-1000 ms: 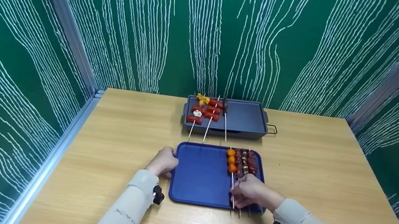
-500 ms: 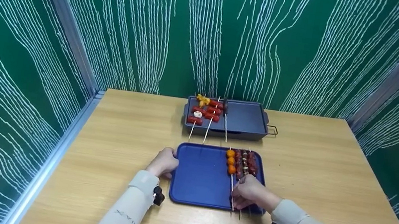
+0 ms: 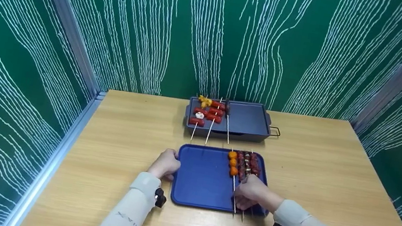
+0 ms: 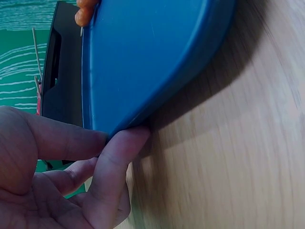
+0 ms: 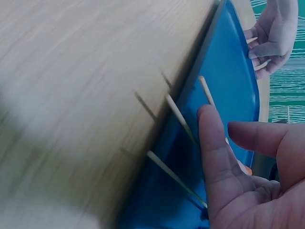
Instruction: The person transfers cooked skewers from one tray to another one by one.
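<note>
A blue tray [image 3: 202, 179] lies on the table. My left hand [image 3: 166, 164] holds its left edge; the left wrist view shows the thumb and fingers [image 4: 125, 148] pinching the rim. Over the tray's right side, my right hand [image 3: 251, 192] covers the lower sticks of several skewers. Nearest its fingertips is the stick of an orange-ball skewer [image 3: 233, 169]. To the right lie dark red meat skewers [image 3: 254, 163] and one with pale pieces [image 3: 247, 162]. In the right wrist view, a gap shows between thumb and index finger [image 5: 217, 157], and the orange-ball skewer's stick [image 5: 207, 90] passes behind the index finger.
Behind the tray stands a dark grey grill pan [image 3: 245, 121] with a wire handle [image 3: 274, 131] on its right. Red sausage skewers [image 3: 215, 115], a yellow piece [image 3: 204, 101] and a dark skewer [image 3: 228, 108] lie on it. Several stick ends jut past the tray's near rim.
Hardly anything differs. My right hand shifts very slightly around the skewer sticks, while my left hand stays on the tray's left edge.
</note>
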`<state>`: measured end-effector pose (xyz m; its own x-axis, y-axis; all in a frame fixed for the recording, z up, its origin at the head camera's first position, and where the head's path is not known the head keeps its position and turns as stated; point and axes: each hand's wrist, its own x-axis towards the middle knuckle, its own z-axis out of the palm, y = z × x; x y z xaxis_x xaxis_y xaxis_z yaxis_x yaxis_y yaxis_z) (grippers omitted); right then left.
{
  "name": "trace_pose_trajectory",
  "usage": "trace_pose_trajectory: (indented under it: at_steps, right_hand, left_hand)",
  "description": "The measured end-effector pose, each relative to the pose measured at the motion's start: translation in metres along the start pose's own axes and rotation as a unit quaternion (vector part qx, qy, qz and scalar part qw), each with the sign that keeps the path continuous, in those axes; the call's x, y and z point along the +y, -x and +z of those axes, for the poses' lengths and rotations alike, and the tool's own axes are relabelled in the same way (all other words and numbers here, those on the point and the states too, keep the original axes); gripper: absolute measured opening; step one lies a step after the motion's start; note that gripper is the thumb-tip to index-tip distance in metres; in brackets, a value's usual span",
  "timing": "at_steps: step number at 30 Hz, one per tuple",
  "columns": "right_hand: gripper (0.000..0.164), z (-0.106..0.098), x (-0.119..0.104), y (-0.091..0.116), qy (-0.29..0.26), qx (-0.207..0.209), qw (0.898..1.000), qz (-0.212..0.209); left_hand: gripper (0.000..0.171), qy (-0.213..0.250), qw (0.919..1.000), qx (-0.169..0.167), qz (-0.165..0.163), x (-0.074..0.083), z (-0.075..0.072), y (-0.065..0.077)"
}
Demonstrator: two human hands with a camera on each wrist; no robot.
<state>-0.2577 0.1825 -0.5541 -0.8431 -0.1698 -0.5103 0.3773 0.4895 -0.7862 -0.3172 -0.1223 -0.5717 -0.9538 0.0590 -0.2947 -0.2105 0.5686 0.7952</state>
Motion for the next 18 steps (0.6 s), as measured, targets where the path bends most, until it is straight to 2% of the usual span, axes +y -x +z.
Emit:
trace_pose_trajectory:
  at_steps: [9, 18]
  right_hand:
    - [0.009, -0.018, -0.024, 0.003, -0.020, 0.008, 1.000, -0.006]
    - [0.015, -0.033, -0.047, 0.003, -0.009, -0.001, 1.000, -0.022]
  left_hand:
    - [0.016, 0.000, 1.0000, -0.001, -0.003, 0.001, -0.001, 0.000]
    - [0.011, -0.009, 0.9999, -0.005, -0.013, 0.002, -0.001, -0.001]
